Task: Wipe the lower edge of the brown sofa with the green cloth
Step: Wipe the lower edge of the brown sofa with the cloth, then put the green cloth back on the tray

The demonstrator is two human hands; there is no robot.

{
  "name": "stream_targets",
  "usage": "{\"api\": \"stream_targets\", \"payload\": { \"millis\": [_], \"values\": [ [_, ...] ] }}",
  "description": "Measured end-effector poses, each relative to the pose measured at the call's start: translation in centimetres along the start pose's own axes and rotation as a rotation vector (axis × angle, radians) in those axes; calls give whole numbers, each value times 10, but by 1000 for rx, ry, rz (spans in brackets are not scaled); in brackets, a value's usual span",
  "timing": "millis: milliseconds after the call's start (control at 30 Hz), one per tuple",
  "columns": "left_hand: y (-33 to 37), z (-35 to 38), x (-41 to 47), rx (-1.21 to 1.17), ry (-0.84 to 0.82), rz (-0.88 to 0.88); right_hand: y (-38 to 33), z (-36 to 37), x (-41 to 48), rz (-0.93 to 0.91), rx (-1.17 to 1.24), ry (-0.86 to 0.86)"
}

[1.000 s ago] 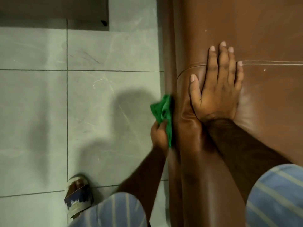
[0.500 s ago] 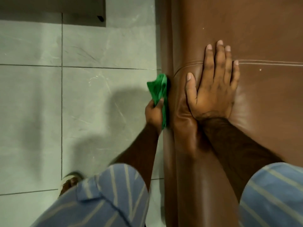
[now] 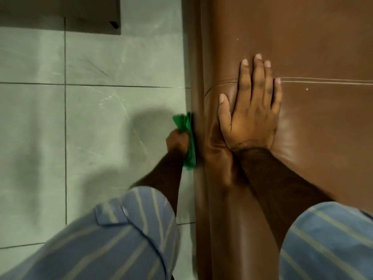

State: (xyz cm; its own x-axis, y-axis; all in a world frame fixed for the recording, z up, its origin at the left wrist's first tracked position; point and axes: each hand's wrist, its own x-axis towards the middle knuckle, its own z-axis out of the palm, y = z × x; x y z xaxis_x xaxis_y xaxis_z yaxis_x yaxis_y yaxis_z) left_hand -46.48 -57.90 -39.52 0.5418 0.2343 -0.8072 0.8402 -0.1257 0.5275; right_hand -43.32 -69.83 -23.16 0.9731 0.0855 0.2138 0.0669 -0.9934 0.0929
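The brown leather sofa [image 3: 302, 47] fills the right half of the view, seen from above. Its lower edge [image 3: 196, 87] runs down the middle, next to the floor. My left hand [image 3: 177, 141] grips the bunched green cloth [image 3: 186, 136] and presses it against that lower edge. My right hand [image 3: 250, 110] lies flat on the sofa's top, fingers spread, across a stitched seam [image 3: 323, 80]. The cushion dents under its heel.
Grey floor tiles [image 3: 90, 118] with dark grout lines cover the left half. A dark piece of furniture [image 3: 60, 13] with a small foot stands at the top left. My blue striped sleeves [image 3: 121, 239] fill the bottom of the view.
My left hand first slid the green cloth away from me along the sofa's lower edge, then drew it back towards me. My right hand stayed planted on the sofa.
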Motion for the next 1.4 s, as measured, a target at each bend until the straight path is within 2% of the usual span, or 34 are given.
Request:
{"api": "stream_targets", "payload": {
  "millis": [67, 133, 267, 400, 500, 567, 633, 800, 867, 1000, 1200, 1300, 1400],
  "values": [
    [32, -7, 36, -186, 49, 56, -1, 1, 1, -2, 1, -12],
    [54, -17, 44, -249, 27, 101, -1, 0, 1, -1, -5, -14],
    [69, -46, 4, -64, 29, 200, -2, -4, 2, -4, -1, -16],
    [75, -95, -36, 15, 76, 288, -13, -19, 3, 62, 26, -104],
    [97, -157, -68, 55, 85, 367, -42, -50, 24, 112, 128, -267],
    [117, -205, -88, 80, 115, 405, -72, -79, 57, 9, 189, -347],
    [145, -259, -106, 130, 154, 444, -110, -119, 100, -91, 258, -334],
    [232, -393, -151, 373, 295, 590, -208, -224, 195, -182, 466, -254],
    [273, -444, -169, 491, 362, 653, -241, -261, 225, -239, 496, -240],
    [345, -516, -181, 576, 460, 689, -280, -302, 278, -317, 497, -234],
    [420, -575, -138, 728, 464, 589, -307, -287, 369, -295, 504, -331],
    [443, -590, -92, 848, 439, 573, -323, -243, 413, -206, 600, -361],
    [458, -599, -43, 921, 403, 527, -340, -192, 441, -197, 589, -470]
  ]
}}
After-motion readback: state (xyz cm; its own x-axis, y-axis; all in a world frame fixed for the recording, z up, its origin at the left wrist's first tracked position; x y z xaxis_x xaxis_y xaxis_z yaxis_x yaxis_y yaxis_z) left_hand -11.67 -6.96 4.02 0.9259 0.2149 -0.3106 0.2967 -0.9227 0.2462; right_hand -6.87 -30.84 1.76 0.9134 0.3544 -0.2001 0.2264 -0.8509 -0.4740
